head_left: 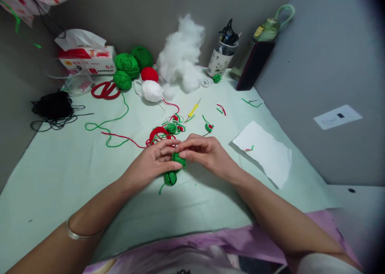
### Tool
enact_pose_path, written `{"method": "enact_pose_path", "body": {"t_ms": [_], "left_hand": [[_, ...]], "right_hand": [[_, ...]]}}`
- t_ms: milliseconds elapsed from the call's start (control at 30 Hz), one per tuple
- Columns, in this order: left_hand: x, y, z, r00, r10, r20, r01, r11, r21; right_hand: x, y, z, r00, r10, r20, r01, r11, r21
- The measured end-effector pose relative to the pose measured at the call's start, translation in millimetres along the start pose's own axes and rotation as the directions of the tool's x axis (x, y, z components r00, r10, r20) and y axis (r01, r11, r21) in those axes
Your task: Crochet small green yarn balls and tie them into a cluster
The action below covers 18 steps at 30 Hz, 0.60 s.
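Observation:
Both hands meet at the middle of a pale green table (60, 178). My left hand (153, 162) and my right hand (204, 150) pinch a small green crocheted piece (179, 160) between their fingertips. A second green crocheted ball (170, 178) with a short green tail hangs or lies just below it. Right behind the hands lie red and green yarn loops (158, 134) and other small crocheted bits (171, 127). A yellow-handled crochet hook (193, 109) lies further back.
Green yarn balls (128, 65), a red ball (149, 74), a white ball (152, 90), white stuffing (182, 55), red scissors (105, 90), a tissue box (87, 59), black yarn (54, 107), a pen jar (222, 57), a green bottle (264, 33), and white paper (264, 152) are about.

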<state>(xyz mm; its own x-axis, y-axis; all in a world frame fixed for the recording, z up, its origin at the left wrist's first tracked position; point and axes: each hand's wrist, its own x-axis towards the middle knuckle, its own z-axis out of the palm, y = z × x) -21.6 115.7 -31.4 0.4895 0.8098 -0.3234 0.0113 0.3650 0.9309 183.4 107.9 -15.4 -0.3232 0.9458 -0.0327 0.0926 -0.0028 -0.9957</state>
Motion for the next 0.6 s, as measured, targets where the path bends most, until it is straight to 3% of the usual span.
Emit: {"method": "enact_pose_path", "body": {"t_ms": [167,333,467,533,600], "left_hand": [[0,0,-2.4,1.0,0.011,-0.007,-0.011,1.0,0.012],[-1,-3,-4.1,0.999,0.044,-0.003,-0.044,0.999,0.013],[0,-5,-5.5,0.999,0.039,0.024,-0.039,0.999,-0.017],[-1,-6,-6.8,0.999,0.022,0.046,-0.019,0.999,-0.049],[-1,-5,-7.7,0.998,0.014,0.059,-0.01,0.997,-0.081]], "right_hand": [[3,4,-2,0.986,0.149,0.073,-0.161,0.963,0.217],[3,2,1,0.99,0.141,0.015,-0.142,0.979,0.143],[10,5,-15,0.971,0.136,-0.195,-0.101,0.979,0.179],[15,8,-30,0.91,0.135,-0.392,-0.05,0.974,0.221],[20,12,-45,0.866,0.12,-0.485,-0.032,0.982,0.186]]}}
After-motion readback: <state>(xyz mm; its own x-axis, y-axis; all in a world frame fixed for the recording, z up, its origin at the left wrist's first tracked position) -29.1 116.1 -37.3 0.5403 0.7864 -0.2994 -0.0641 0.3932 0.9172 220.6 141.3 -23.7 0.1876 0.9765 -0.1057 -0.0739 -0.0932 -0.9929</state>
